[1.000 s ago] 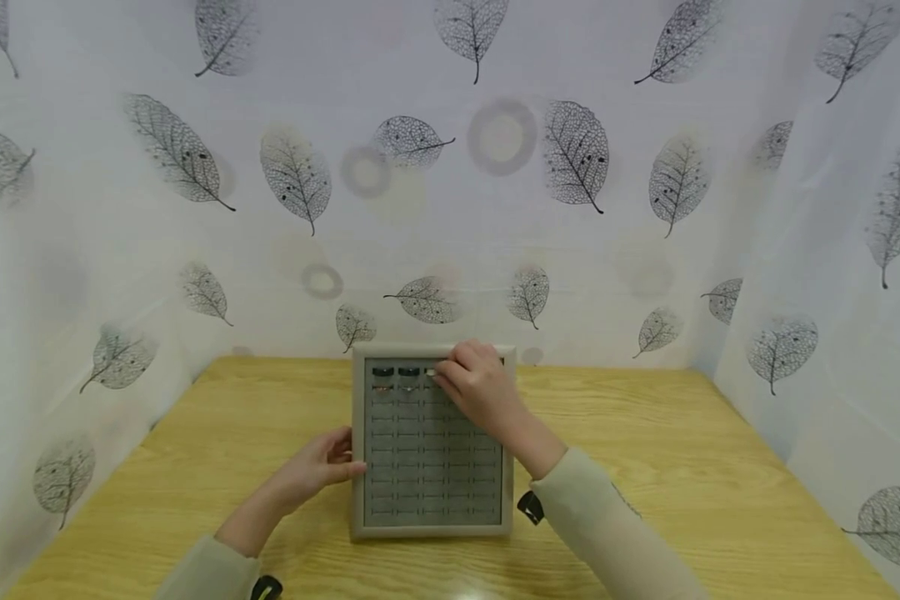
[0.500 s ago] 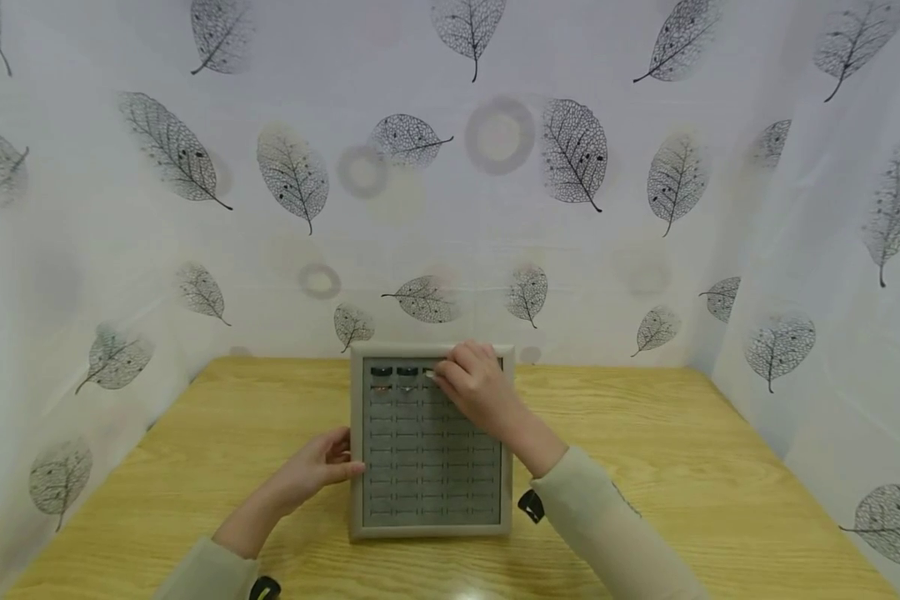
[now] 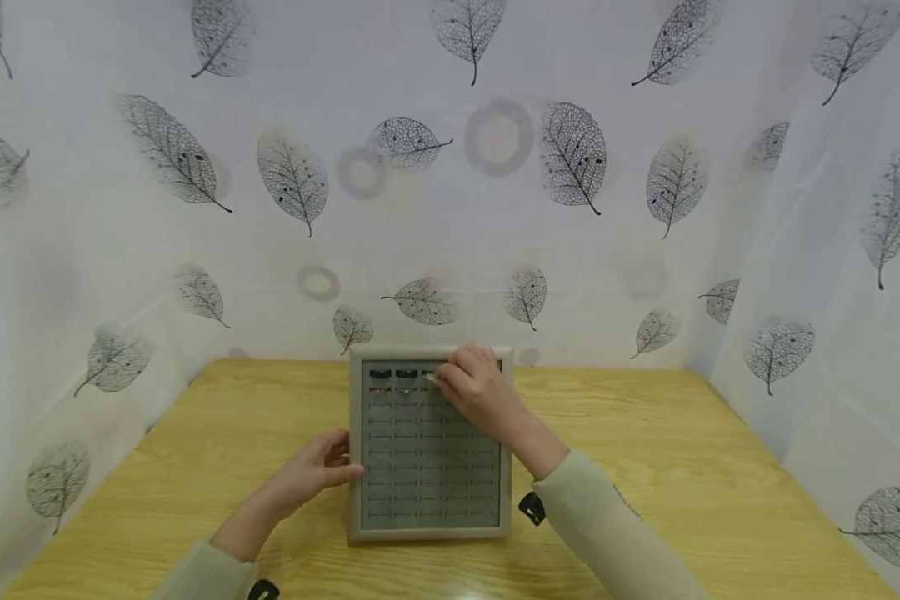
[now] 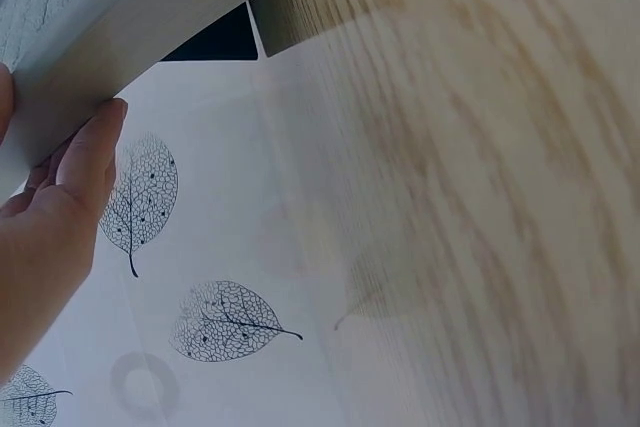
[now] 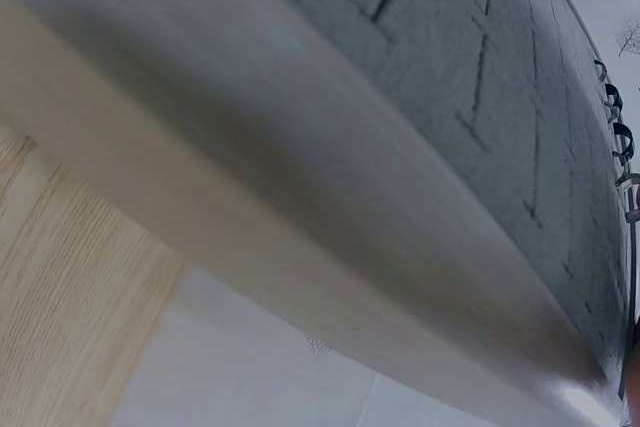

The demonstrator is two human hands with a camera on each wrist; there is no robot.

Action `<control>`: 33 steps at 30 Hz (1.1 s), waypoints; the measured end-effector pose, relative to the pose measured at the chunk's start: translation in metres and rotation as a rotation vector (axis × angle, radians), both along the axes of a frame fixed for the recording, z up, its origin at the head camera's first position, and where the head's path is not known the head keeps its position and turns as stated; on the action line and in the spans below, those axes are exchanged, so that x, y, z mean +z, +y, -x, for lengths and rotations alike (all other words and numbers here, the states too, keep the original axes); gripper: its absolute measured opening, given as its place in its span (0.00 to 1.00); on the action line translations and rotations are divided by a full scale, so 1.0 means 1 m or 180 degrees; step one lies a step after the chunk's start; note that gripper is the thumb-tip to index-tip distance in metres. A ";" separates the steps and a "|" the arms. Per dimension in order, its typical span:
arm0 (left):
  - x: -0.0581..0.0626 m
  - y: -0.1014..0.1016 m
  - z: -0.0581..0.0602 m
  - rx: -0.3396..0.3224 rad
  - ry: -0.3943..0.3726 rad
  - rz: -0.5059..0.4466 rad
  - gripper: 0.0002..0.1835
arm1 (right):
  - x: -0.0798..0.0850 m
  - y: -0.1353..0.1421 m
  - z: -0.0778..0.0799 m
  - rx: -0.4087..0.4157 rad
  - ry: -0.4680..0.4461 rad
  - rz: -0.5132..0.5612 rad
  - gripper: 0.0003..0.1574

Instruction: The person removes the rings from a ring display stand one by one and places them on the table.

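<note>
At the 3rd slot of the top row in the ring tray [image 3: 429, 533], which stands on the wooden table [image 3: 607, 425], a pale ring [image 3: 430, 377] looks tilted slightly lower than 1 second ago. The right hand [image 3: 480, 392] seems to pinch it; whether it is seated, I cannot tell, so work at this slot looks unfinished. Leftward sit 2 dark rings [image 3: 380, 374]. The left hand [image 3: 312, 468], unmoved, grips the tray's side.

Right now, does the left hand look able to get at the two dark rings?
Probably yes, if it lets go: the left hand holds the left edge of the frame, the dark rings sit in the top row toward that side, and the right hand beside them leaves them uncovered.
</note>
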State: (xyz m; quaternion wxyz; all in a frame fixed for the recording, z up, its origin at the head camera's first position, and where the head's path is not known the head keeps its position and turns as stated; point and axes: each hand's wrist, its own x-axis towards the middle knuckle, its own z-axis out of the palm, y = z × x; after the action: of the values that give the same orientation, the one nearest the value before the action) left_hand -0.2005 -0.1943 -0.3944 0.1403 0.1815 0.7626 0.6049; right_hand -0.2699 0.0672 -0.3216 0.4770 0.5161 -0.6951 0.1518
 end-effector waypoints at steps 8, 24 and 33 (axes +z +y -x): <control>0.001 0.000 0.000 -0.0006 0.0049 -0.0014 0.34 | 0.000 0.002 0.001 0.0095 0.0009 0.0004 0.05; -0.002 0.000 -0.001 0.0013 0.0037 0.0020 0.34 | -0.001 0.005 0.001 0.0253 0.0012 0.0050 0.03; -0.001 0.000 -0.001 0.0026 0.0080 0.0058 0.36 | -0.003 0.009 -0.001 0.0467 -0.0014 0.0155 0.12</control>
State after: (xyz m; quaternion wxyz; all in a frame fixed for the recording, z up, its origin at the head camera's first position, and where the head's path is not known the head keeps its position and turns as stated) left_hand -0.1997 -0.1948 -0.3956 0.1298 0.1846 0.7705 0.5961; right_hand -0.2687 0.0762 -0.3246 0.4755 0.5536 -0.6525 0.2042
